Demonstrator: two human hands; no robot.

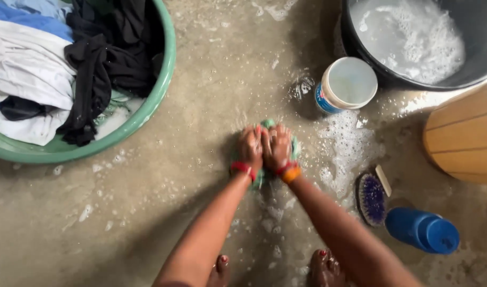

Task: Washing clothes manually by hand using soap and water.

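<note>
Both fists, left hand [250,149] and right hand [277,147], clench a bunched green cloth [268,124] on the wet floor [201,106], left of the scrubbing brush [371,199] (bristles up). Keep knuckles together and rub folds firmly against each other.

A green basin [159,90] sits at the far left, heaped with white, blue and black clothes [52,69]. At the far right stands a dark tub [360,50] of soapy water. Just beside it, nearer in, is a white pot [345,85] with a blue band on its side. A wooden stool [464,135] juts in from the right edge. Nearer, on the right, a purple brush [372,199] lies bristles up, with a blue bottle [422,230] on its side just beside it. The concrete floor [121,212] is wet, with patches of foam [347,143] between pot and brush.
</note>
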